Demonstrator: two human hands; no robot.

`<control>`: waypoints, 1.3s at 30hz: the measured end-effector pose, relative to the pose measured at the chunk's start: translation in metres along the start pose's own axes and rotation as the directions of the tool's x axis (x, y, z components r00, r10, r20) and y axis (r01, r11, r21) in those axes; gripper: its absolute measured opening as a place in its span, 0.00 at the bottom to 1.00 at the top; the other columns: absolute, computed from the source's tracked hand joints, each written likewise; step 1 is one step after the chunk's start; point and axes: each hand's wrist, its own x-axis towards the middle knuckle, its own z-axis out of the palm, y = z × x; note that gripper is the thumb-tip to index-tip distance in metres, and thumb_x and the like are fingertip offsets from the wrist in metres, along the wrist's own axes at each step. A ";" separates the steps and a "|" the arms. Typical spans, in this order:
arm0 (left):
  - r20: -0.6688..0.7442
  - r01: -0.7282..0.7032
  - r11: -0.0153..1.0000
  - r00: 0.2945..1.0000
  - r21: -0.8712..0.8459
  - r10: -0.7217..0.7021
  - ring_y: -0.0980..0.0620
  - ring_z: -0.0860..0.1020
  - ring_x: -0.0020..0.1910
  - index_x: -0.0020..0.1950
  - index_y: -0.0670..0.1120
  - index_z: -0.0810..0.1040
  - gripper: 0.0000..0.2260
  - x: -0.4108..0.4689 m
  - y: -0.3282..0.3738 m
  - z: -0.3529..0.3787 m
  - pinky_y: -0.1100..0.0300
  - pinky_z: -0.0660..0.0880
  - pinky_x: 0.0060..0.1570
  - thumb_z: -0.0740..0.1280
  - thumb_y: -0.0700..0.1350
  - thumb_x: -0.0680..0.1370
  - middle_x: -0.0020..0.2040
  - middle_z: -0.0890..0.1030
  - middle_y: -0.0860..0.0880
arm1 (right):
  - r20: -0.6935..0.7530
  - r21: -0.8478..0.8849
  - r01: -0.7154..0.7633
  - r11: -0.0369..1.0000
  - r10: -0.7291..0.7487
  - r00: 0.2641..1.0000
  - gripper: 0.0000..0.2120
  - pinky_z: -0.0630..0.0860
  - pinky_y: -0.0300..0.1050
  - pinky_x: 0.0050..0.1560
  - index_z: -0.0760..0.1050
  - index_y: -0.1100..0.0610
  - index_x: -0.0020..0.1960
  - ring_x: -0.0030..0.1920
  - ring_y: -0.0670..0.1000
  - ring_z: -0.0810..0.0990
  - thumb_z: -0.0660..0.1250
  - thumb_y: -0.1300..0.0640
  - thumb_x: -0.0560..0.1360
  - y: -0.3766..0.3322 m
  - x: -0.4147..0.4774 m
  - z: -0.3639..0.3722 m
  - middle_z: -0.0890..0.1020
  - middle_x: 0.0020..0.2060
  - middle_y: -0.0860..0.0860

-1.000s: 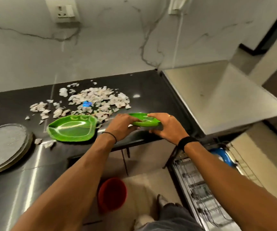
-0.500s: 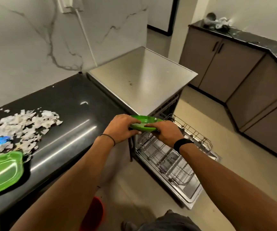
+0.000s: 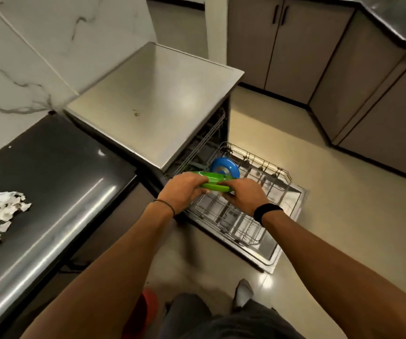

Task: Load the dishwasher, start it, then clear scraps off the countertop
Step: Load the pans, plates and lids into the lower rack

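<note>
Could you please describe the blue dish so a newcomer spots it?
Find the open dishwasher beside the black countertop, rack pulled out. The blue dish stands on edge at the rack's inner end, behind the green plate; it is the only blue thing.

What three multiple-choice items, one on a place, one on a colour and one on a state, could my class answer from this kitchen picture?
1. Where is the green plate?
A. flat on the countertop
B. held by the left hand and right hand over the dishwasher rack
C. on the floor

2. What colour is the dish standing in the rack?
A. red
B. white
C. blue

3. How is the dishwasher door?
A. open and folded down
B. shut
C. taken off

Answers:
1 B: both hands grip its edge above the wire rack.
2 C: its blue rim shows just behind the plate.
3 A: the door lies flat beneath the pulled-out rack.
</note>
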 end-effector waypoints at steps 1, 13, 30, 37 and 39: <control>0.022 -0.012 1.000 1.000 -0.002 0.012 0.40 0.79 0.56 0.58 0.42 0.82 0.12 0.007 0.000 0.006 0.47 0.75 0.56 0.70 0.48 0.80 0.56 0.83 0.41 | 0.010 0.014 -0.015 1.000 0.015 1.000 0.13 0.75 0.46 0.47 0.79 0.47 0.62 0.49 0.54 0.82 0.66 0.46 0.79 0.008 0.001 0.003 0.85 0.50 0.50; 0.234 -0.110 0.992 0.965 -0.056 0.120 0.43 0.75 0.58 0.62 0.42 0.78 0.10 0.106 -0.083 0.101 0.48 0.73 0.59 0.67 0.42 0.81 0.56 0.80 0.42 | 0.129 0.176 -0.295 0.939 0.275 0.953 0.13 0.77 0.49 0.47 0.77 0.50 0.64 0.49 0.57 0.82 0.66 0.51 0.80 0.052 0.070 0.082 0.84 0.49 0.53; 0.226 0.007 1.000 0.974 0.012 -0.009 0.39 0.74 0.65 0.61 0.39 0.79 0.13 0.222 -0.239 0.336 0.46 0.73 0.65 0.67 0.31 0.77 0.62 0.78 0.39 | 0.175 0.285 -0.417 0.863 0.381 0.908 0.14 0.79 0.54 0.51 0.77 0.50 0.65 0.48 0.57 0.82 0.64 0.58 0.81 0.181 0.222 0.315 0.84 0.49 0.54; 0.203 -0.025 0.998 0.979 0.051 0.014 0.36 0.74 0.64 0.59 0.38 0.78 0.12 0.248 -0.291 0.399 0.42 0.73 0.64 0.67 0.31 0.75 0.59 0.78 0.37 | 0.134 0.347 -0.360 0.866 0.334 0.933 0.13 0.77 0.55 0.51 0.76 0.51 0.63 0.49 0.58 0.81 0.63 0.59 0.80 0.220 0.263 0.388 0.84 0.49 0.55; 0.185 -0.020 0.997 0.983 0.070 0.007 0.37 0.72 0.68 0.61 0.37 0.77 0.15 0.250 -0.301 0.407 0.43 0.71 0.68 0.66 0.29 0.75 0.62 0.77 0.37 | 0.106 0.369 -0.346 0.863 0.330 0.938 0.12 0.78 0.55 0.50 0.77 0.50 0.61 0.48 0.58 0.82 0.63 0.59 0.79 0.222 0.273 0.400 0.84 0.48 0.54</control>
